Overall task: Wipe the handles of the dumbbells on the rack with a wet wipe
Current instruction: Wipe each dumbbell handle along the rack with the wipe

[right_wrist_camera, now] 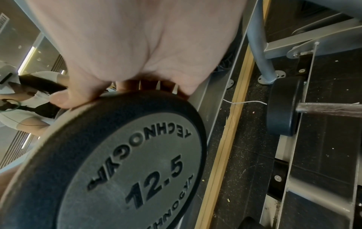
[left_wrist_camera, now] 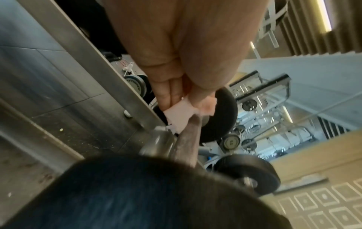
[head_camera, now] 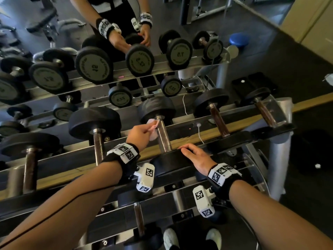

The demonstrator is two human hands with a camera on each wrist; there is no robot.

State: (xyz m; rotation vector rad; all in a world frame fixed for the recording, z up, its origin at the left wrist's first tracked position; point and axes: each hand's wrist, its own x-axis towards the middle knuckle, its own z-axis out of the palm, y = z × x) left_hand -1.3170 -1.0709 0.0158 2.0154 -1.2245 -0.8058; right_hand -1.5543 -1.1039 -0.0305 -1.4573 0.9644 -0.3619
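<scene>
A black dumbbell marked 12.5 (right_wrist_camera: 121,162) lies across the rack's top tier (head_camera: 198,136), its steel handle (head_camera: 163,136) pointing away from me. My left hand (head_camera: 142,132) pinches a pale pink wet wipe (head_camera: 153,129) against the left side of that handle near its far end. In the left wrist view the wet wipe (left_wrist_camera: 182,114) hangs from my fingers (left_wrist_camera: 168,93) onto the handle (left_wrist_camera: 188,139). My right hand (head_camera: 196,157) rests on top of the dumbbell's near head (head_camera: 171,159), fingers laid over its rim; the thumb (right_wrist_camera: 64,99) presses the edge.
More dumbbells sit left (head_camera: 98,136) and right (head_camera: 219,121) on the same tier, and another (head_camera: 138,219) on the tier below. A mirror behind the rack reflects dumbbells and a person (head_camera: 115,18). A white cable (head_camera: 200,132) lies on the floor strip. My shoes (head_camera: 171,239) are at the bottom.
</scene>
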